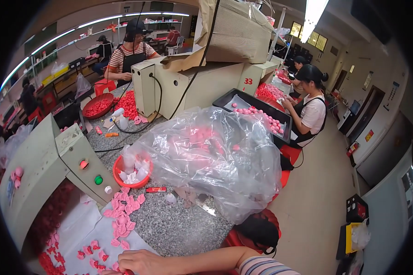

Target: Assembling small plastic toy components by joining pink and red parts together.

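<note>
Bright ceiling tube lights (314, 13), sharp centre, dark bent fisheye rim.

Clear plastic bag (215, 156) (crumpled), red bowl (132, 173), black tray (243, 103)

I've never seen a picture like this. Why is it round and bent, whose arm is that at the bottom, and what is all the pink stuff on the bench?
There is no robot here. The picture comes from a wide-angle camera worn on a person's head and looking down, so straight edges curve toward the rim. The arm along the lower edge is that person's own right arm; the right hand rests among small pink pieces scattered on a speckled worktable and a white sheet. Whether it holds one cannot be told. The left hand is not in view. Nearby stand a beige machine with coloured buttons, a red bowl of white pieces, and a big clear plastic bag. Other people work at neighbouring benches.
</note>
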The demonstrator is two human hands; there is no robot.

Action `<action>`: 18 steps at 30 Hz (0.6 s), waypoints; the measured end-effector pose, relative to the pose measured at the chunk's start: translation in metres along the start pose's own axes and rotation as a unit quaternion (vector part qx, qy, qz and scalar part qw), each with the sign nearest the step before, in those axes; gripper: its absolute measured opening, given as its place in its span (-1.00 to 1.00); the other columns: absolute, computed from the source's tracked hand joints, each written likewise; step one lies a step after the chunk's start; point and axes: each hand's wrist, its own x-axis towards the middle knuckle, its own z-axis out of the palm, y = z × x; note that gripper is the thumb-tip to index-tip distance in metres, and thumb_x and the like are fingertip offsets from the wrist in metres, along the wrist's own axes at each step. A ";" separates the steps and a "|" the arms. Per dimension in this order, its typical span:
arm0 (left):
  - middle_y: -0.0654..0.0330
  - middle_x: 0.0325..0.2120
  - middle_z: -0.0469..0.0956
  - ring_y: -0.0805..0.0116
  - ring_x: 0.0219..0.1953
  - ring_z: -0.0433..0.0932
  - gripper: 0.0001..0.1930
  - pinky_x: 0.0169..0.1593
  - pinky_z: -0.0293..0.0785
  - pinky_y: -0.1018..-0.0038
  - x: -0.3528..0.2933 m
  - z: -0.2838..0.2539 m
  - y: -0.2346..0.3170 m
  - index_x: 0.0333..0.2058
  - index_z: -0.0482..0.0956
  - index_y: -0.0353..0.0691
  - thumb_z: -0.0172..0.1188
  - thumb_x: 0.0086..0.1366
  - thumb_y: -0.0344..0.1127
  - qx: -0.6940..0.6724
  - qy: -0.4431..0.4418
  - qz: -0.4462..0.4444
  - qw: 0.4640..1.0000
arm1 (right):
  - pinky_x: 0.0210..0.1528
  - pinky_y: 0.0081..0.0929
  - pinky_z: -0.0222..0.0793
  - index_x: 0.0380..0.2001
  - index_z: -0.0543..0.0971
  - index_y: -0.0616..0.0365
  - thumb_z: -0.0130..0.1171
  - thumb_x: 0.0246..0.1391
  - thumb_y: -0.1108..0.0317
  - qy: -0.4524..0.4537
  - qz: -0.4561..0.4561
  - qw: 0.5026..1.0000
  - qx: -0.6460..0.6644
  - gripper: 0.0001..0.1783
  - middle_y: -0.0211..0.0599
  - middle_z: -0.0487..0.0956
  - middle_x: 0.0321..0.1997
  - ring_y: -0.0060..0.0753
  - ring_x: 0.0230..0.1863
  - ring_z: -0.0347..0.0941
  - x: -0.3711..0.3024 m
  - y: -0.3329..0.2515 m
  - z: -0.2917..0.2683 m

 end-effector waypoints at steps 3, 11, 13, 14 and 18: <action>0.11 -0.39 0.49 0.31 -0.33 0.51 -0.89 -0.25 0.47 0.50 -0.009 0.001 -0.007 -0.42 0.49 -0.32 0.15 0.03 -0.62 0.031 0.037 0.058 0.997 | -0.41 -0.30 0.25 -0.53 0.33 0.21 0.17 -0.34 0.45 0.019 -0.081 0.997 -0.005 -0.76 -0.23 0.35 -0.48 -0.14 -0.41 0.33 0.001 0.001 0.004; 0.15 -0.39 0.40 0.43 -0.31 0.47 -0.81 -0.28 0.49 0.57 -0.037 -0.011 -0.053 -0.41 0.47 -0.36 0.21 -0.05 -0.66 -0.063 0.132 -0.005 0.989 | -0.39 -0.44 0.36 -0.49 0.43 0.20 0.20 -0.32 0.48 -0.081 -0.055 0.993 -0.061 -0.78 -0.29 0.44 -0.42 -0.25 -0.43 0.41 -0.002 0.010 0.033; 0.14 -0.36 0.40 0.41 -0.28 0.48 -0.82 -0.24 0.49 0.55 -0.039 -0.014 -0.062 -0.40 0.47 -0.36 0.20 -0.03 -0.65 -0.105 0.142 -0.027 0.984 | -0.43 -0.48 0.37 -0.47 0.46 0.19 0.23 -0.31 0.48 -0.093 -0.041 0.990 -0.095 -0.78 -0.31 0.45 -0.45 -0.31 -0.49 0.42 -0.004 0.018 0.045; 0.13 -0.34 0.39 0.39 -0.28 0.49 -0.83 -0.21 0.49 0.53 -0.038 -0.021 -0.064 -0.39 0.47 -0.36 0.19 -0.01 -0.64 -0.121 0.147 -0.025 0.981 | -0.43 -0.48 0.37 -0.47 0.46 0.19 0.23 -0.31 0.48 -0.130 -0.056 0.988 -0.061 -0.78 -0.31 0.45 -0.45 -0.31 -0.49 0.42 -0.001 0.019 0.055; 0.17 -0.26 0.38 0.38 -0.18 0.44 -0.75 -0.15 0.47 0.48 -0.025 -0.071 -0.064 -0.30 0.48 -0.32 0.19 -0.01 -0.63 -0.090 0.128 0.013 0.988 | -0.45 -0.54 0.37 -0.45 0.49 0.15 0.25 -0.29 0.50 -0.159 0.075 0.984 -0.016 -0.78 -0.32 0.45 -0.47 -0.40 -0.50 0.42 0.034 0.021 0.086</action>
